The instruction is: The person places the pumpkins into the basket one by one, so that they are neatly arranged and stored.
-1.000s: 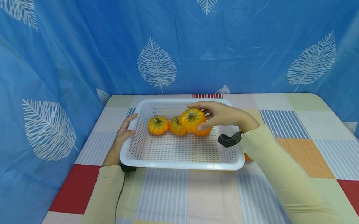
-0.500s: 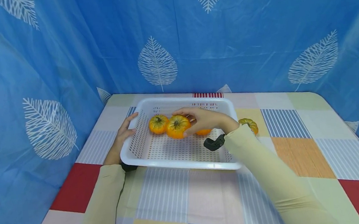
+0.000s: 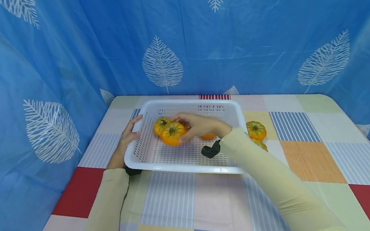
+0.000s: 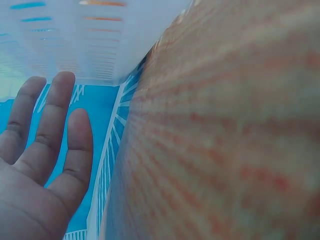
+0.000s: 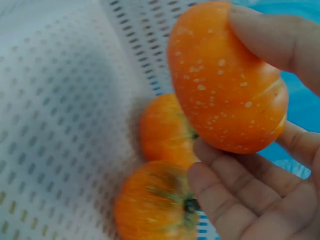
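My right hand holds a small orange pumpkin inside the white plastic basket. In the right wrist view the thumb lies on one side of this pumpkin and the fingers curl at its other side. Another pumpkin rests at the basket's left end, overlapped by the held one. Part of a further pumpkin shows below the right wrist. My left hand is at the basket's left rim, and in the left wrist view its fingers extend loosely beside the basket wall.
Just right of the basket, a pumpkin and a second, partly covered pumpkin lie on the patchwork tablecloth. A blue curtain with white leaves hangs behind the table and along its left side.
My right hand has moved left across the basket with its pumpkin, toward the pumpkin at the left end. The pumpkins right of the basket have come into view. My left hand stays put.
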`<state>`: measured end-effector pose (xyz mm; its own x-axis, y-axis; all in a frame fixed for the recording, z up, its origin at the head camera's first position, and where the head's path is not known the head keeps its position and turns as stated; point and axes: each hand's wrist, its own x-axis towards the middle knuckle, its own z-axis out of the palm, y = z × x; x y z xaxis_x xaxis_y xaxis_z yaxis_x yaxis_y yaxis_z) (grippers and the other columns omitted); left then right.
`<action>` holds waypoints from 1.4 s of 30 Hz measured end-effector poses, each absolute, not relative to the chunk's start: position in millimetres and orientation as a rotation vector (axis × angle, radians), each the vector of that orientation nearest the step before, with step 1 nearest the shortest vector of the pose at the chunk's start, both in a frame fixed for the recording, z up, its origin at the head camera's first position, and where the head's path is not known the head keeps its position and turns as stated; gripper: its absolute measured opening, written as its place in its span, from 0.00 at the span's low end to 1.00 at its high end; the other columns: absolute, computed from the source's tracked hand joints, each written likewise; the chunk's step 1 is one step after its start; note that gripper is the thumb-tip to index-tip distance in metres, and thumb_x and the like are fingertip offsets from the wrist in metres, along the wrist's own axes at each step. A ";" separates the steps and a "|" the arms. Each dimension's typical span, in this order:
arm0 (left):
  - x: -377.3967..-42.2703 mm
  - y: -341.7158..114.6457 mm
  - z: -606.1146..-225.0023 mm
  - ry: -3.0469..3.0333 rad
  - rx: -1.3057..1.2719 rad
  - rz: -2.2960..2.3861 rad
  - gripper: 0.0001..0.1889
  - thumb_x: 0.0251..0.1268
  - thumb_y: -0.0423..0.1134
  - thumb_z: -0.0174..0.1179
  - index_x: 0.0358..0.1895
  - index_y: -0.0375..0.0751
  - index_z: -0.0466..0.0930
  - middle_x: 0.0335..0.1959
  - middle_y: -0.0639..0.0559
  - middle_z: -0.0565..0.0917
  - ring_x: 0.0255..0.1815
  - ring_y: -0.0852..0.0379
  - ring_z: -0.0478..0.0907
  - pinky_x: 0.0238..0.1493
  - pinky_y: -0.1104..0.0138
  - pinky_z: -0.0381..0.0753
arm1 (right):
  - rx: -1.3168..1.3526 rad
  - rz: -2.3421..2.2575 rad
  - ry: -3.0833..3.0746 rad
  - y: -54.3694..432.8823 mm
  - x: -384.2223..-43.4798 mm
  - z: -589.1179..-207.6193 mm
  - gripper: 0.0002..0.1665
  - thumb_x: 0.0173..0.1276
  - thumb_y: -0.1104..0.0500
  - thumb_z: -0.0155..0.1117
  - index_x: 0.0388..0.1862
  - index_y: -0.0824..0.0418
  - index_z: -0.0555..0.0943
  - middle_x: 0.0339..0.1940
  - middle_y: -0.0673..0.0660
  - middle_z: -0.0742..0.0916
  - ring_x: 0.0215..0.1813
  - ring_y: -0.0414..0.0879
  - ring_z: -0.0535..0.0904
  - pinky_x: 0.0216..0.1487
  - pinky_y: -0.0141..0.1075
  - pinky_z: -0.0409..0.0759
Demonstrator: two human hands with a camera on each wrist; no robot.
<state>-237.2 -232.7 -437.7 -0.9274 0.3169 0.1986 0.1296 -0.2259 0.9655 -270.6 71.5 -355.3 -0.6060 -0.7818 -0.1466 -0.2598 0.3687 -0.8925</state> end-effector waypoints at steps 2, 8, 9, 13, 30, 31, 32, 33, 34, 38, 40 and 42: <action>-237.3 -232.4 -437.9 1.880 0.548 2.304 0.36 0.73 0.28 0.36 0.85 0.46 0.55 0.89 0.33 0.41 0.83 0.33 0.51 0.66 0.63 0.73 | -0.885 -1.215 2.056 68.1 -268.7 -358.3 0.45 0.69 0.67 0.74 0.81 0.67 0.66 0.83 0.67 0.69 0.80 0.62 0.67 0.79 0.48 0.68; -236.7 -233.1 -438.1 1.889 0.558 2.294 0.36 0.73 0.28 0.36 0.84 0.53 0.59 0.89 0.32 0.42 0.79 0.41 0.57 0.66 0.63 0.72 | -0.804 -1.286 2.047 58.5 -264.6 -366.3 0.45 0.67 0.67 0.76 0.81 0.63 0.68 0.81 0.64 0.71 0.78 0.60 0.67 0.76 0.48 0.72; -236.5 -233.0 -437.9 1.889 0.556 2.290 0.36 0.73 0.29 0.36 0.83 0.55 0.60 0.89 0.33 0.42 0.79 0.41 0.57 0.68 0.62 0.72 | -0.795 -1.287 2.052 57.1 -264.1 -367.1 0.46 0.67 0.66 0.77 0.81 0.62 0.69 0.81 0.63 0.72 0.78 0.60 0.68 0.75 0.48 0.72; -236.4 -232.1 -437.0 1.885 0.545 2.281 0.36 0.74 0.29 0.36 0.81 0.61 0.63 0.90 0.37 0.42 0.80 0.41 0.55 0.74 0.54 0.66 | -0.766 -1.250 2.087 52.4 -264.0 -370.6 0.46 0.67 0.63 0.78 0.82 0.59 0.70 0.81 0.61 0.72 0.78 0.58 0.67 0.77 0.50 0.70; -237.1 -233.3 -436.4 1.886 0.552 2.271 0.36 0.75 0.29 0.36 0.83 0.58 0.60 0.90 0.37 0.41 0.82 0.39 0.53 0.80 0.47 0.62 | -0.732 -1.098 2.054 38.6 -267.8 -379.1 0.46 0.66 0.64 0.79 0.82 0.55 0.72 0.85 0.60 0.69 0.82 0.60 0.65 0.82 0.51 0.63; -237.3 -233.5 -436.6 1.888 0.546 2.268 0.36 0.75 0.29 0.36 0.83 0.58 0.60 0.90 0.38 0.42 0.82 0.39 0.53 0.81 0.45 0.60 | -0.736 -1.094 2.041 38.0 -268.3 -379.8 0.47 0.66 0.64 0.79 0.82 0.54 0.72 0.85 0.60 0.69 0.82 0.60 0.65 0.82 0.50 0.64; -237.5 -233.5 -436.9 1.890 0.540 2.268 0.36 0.75 0.29 0.36 0.83 0.59 0.60 0.90 0.38 0.42 0.82 0.39 0.53 0.81 0.43 0.59 | -0.740 -1.096 2.025 37.3 -269.2 -380.7 0.47 0.66 0.65 0.78 0.83 0.55 0.71 0.84 0.60 0.70 0.81 0.59 0.66 0.81 0.50 0.64; -237.7 -233.6 -437.1 1.891 0.537 2.268 0.36 0.74 0.29 0.36 0.83 0.59 0.60 0.90 0.39 0.42 0.82 0.39 0.54 0.82 0.43 0.58 | -0.748 -1.089 2.021 36.4 -270.1 -381.6 0.47 0.66 0.66 0.78 0.83 0.55 0.71 0.84 0.60 0.70 0.81 0.59 0.66 0.81 0.49 0.64; -237.9 -233.6 -437.5 1.892 0.534 2.270 0.36 0.74 0.29 0.36 0.83 0.59 0.61 0.90 0.39 0.43 0.81 0.40 0.55 0.81 0.44 0.60 | -0.755 -1.079 2.019 35.3 -270.7 -382.2 0.48 0.65 0.66 0.77 0.83 0.56 0.71 0.84 0.59 0.70 0.81 0.59 0.66 0.81 0.49 0.64; -238.8 -234.1 -438.7 1.886 0.561 2.281 0.36 0.74 0.29 0.36 0.83 0.58 0.61 0.90 0.35 0.43 0.80 0.42 0.57 0.78 0.52 0.66 | -0.776 -1.031 2.051 29.8 -272.3 -384.4 0.49 0.65 0.66 0.77 0.84 0.56 0.69 0.85 0.58 0.70 0.82 0.59 0.65 0.81 0.49 0.64; -239.4 -234.3 -439.3 1.891 0.572 2.281 0.36 0.73 0.29 0.37 0.83 0.58 0.62 0.89 0.34 0.43 0.80 0.41 0.56 0.79 0.50 0.65 | -0.777 -1.019 2.069 27.1 -272.8 -385.1 0.49 0.66 0.66 0.77 0.84 0.56 0.69 0.84 0.59 0.71 0.80 0.59 0.67 0.80 0.49 0.66; -239.7 -234.2 -439.7 1.884 0.579 2.287 0.36 0.73 0.29 0.37 0.82 0.58 0.62 0.90 0.34 0.42 0.81 0.39 0.55 0.81 0.44 0.60 | -0.781 -1.009 2.079 25.1 -273.3 -385.9 0.48 0.66 0.66 0.77 0.83 0.57 0.69 0.83 0.60 0.71 0.79 0.59 0.68 0.80 0.48 0.67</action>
<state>-239.7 -234.2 -439.7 -0.9192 0.3313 0.2127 0.1453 -0.2166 0.9654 -273.3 25.1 -385.9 -0.5828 -0.7482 -0.3171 -0.2138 0.5176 -0.8285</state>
